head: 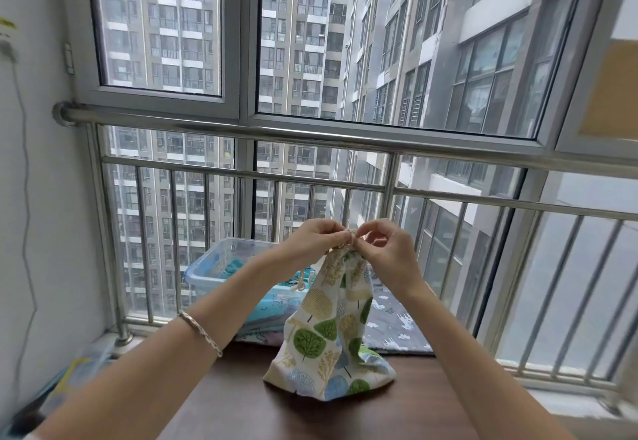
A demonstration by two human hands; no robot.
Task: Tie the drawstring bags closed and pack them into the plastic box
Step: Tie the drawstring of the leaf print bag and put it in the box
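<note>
One tree-print drawstring bag (331, 329) stands upright on the worktop (238, 391); my left hand (312, 241) and right hand (390, 250) meet just above its gathered mouth, fingers curled, each pinching the cord (350, 232). Plastic box (207, 267) behind it, leftward.
</note>
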